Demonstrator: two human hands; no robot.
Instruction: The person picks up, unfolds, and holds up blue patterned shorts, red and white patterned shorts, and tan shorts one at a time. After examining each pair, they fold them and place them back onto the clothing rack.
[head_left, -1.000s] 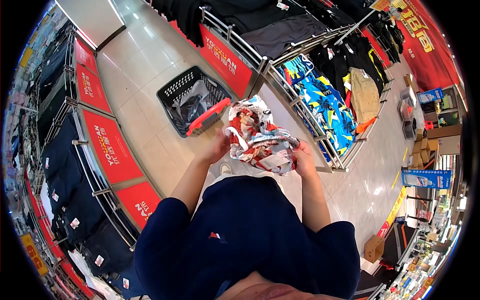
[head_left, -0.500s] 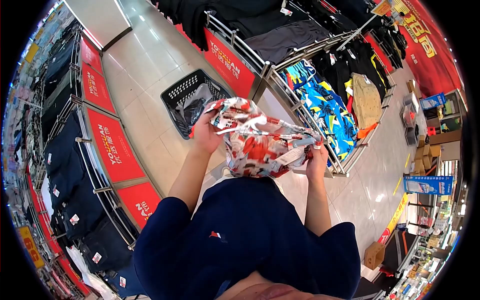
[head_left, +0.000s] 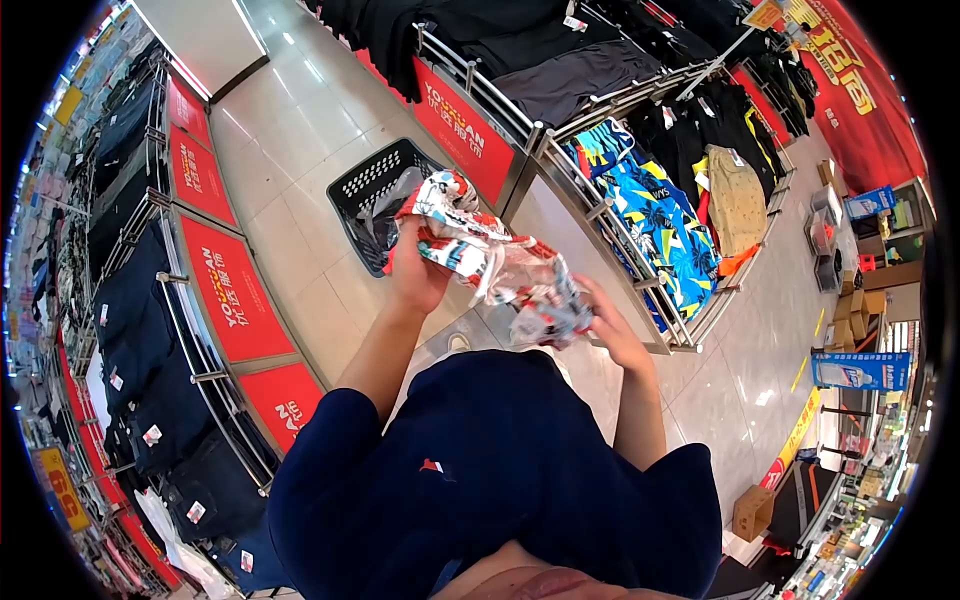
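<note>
A pair of red, white and teal patterned drawstring shorts (head_left: 470, 240) is bunched up in front of my chest. My left hand (head_left: 418, 275) is closed around one end of the waistband. The other end of the shorts trails toward my right hand (head_left: 618, 330) and is blurred by motion. My right hand has its fingers apart, with the fingertips at the edge of the cloth. Beyond the shorts, a black plastic shopping basket (head_left: 352, 205) stands on the floor, with a grey, plastic-wrapped item (head_left: 385, 215) inside.
At the right, a metal display rack (head_left: 600, 215) holds blue patterned shorts (head_left: 655, 225) and tan shorts (head_left: 735, 205). Dark trousers (head_left: 135, 340) lie on a rack along the left, above red sign panels (head_left: 225, 290). A tiled aisle (head_left: 290, 130) runs between them. Cardboard boxes (head_left: 850, 315) stand farther right.
The shorts, earlier stretched wide between both hands, are now gathered and slanting down to the right. My right hand has come off the waistband and moved slightly inward, its fingers opening.
</note>
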